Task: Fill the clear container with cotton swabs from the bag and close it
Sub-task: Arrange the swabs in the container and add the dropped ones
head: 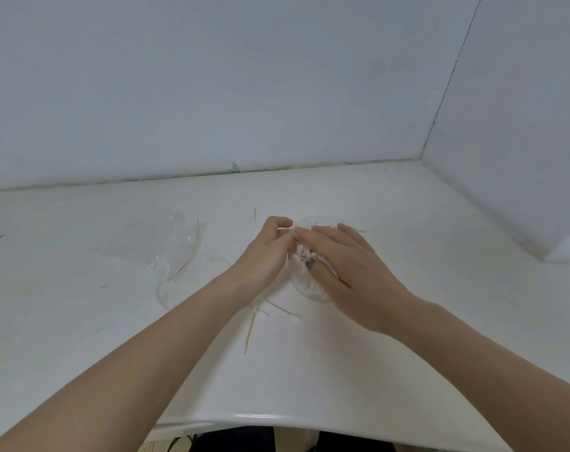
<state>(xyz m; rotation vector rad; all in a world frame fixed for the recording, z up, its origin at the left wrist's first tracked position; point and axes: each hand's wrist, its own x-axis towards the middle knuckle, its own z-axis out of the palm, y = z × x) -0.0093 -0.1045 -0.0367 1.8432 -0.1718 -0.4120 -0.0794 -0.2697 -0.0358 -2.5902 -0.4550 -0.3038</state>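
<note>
Swabs already crowd the clear container (313,288), which stands at the counter's (375,370) centre under both hands — filling looks well along. The left hand (264,256) pinches one swab at the rim; the right hand (345,259) lies flat-fingered over the mouth. Left to do, I judge: loose swabs (278,308) at 6 o'clock, perhaps more in the bag (166,246) at 9 o'clock, then the lid — not identifiable here.

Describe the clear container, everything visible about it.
The clear container is a small round tub of see-through plastic, standing on the white counter near the middle. White cotton swabs show inside it. No lid is on it. The right hand lies across its top and hides much of it; the left hand is at its left side with fingers at the rim. A few loose swabs lie just in front.
</note>
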